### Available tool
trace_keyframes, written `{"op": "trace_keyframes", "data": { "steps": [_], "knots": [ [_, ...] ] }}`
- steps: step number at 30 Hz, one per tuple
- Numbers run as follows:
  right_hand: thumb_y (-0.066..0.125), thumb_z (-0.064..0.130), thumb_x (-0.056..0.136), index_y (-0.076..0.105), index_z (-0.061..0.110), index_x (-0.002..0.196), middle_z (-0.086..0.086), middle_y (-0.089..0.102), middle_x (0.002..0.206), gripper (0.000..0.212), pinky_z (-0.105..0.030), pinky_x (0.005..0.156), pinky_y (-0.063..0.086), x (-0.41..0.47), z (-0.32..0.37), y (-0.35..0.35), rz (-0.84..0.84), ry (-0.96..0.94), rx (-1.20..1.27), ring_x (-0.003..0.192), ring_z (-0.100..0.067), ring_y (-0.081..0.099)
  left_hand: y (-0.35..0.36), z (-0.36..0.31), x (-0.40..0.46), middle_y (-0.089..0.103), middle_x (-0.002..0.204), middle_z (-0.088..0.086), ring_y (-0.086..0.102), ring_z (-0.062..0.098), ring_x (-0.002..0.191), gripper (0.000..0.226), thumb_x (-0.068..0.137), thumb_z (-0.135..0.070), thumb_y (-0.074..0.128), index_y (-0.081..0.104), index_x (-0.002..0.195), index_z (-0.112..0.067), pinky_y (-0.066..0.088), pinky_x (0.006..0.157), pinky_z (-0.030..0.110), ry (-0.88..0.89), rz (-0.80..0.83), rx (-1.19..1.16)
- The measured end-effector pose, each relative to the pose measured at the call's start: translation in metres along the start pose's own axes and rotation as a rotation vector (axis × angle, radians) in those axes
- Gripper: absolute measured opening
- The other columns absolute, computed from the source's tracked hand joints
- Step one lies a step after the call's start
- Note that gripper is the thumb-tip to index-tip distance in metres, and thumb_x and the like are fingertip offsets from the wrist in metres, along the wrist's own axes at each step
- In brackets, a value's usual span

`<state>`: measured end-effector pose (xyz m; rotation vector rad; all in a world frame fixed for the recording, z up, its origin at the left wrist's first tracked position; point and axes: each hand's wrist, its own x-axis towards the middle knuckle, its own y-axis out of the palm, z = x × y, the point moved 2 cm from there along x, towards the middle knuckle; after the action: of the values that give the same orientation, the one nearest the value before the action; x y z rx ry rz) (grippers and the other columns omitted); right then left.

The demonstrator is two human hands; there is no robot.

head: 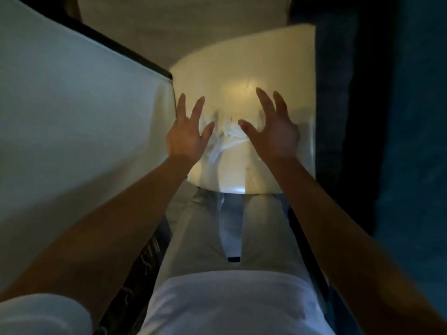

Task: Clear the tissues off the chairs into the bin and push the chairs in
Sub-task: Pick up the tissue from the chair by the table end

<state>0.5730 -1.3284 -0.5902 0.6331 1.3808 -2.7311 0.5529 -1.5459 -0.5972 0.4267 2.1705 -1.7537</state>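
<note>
Left hand (186, 139) and right hand (275, 136) hover with fingers spread, gripping nothing, either side of the crumpled tissues (227, 136) on the cream chair seat (242, 68). A loose scoop could drop a piece (they look flimsy). The white tablecloth (72, 105) hangs just left; the room is dim.

Dim, blurred, wide-angle edge distortion

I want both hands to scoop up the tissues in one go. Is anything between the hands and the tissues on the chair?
Nothing visible. The left hand and right hand hover spread open on either side of the crumpled tissues, which lie bare on the chair seat. The table edge runs close beside the left hand but does not block it.
</note>
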Motion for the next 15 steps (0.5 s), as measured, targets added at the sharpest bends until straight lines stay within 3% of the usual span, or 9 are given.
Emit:
{"op": "trace_keyframes", "data": {
  "steps": [4,10,15],
  "knots": [
    [0.060,0.063,0.092,0.031,0.040,0.157,-0.004,0.033,0.165,0.075,-0.039,0.087,0.055,0.016,-0.003,0.050,0.072,-0.033,-0.031,0.122,-0.027,0.064,0.034,0.016,0.018,0.012,0.172,0.005,0.069,0.030,0.109,0.064,0.102,-0.056,0.048,0.027,0.160,-0.039,0.056,0.085,0.037,0.016,0.038,0.002],
    [0.064,0.065,0.090,0.032,0.038,0.157,-0.006,0.022,0.169,0.079,-0.041,0.090,0.056,0.008,-0.007,0.103,0.105,-0.030,-0.106,0.137,-0.033,0.051,0.075,0.036,0.026,0.010,0.173,0.003,0.067,0.030,0.118,0.068,0.103,-0.062,0.042,0.019,0.163,-0.038,0.055,0.085,0.033,-0.073,0.072,0.019],
    [0.066,0.063,0.089,0.032,0.039,0.157,-0.007,0.017,0.171,0.080,-0.038,0.089,0.056,-0.003,-0.004,0.144,0.159,-0.048,-0.250,0.141,-0.033,0.045,0.104,0.049,0.030,0.011,0.172,0.005,0.057,0.032,0.133,0.066,0.102,-0.060,0.044,0.021,0.161,-0.040,0.055,0.093,0.039,-0.089,0.124,0.003]
  ]
}}
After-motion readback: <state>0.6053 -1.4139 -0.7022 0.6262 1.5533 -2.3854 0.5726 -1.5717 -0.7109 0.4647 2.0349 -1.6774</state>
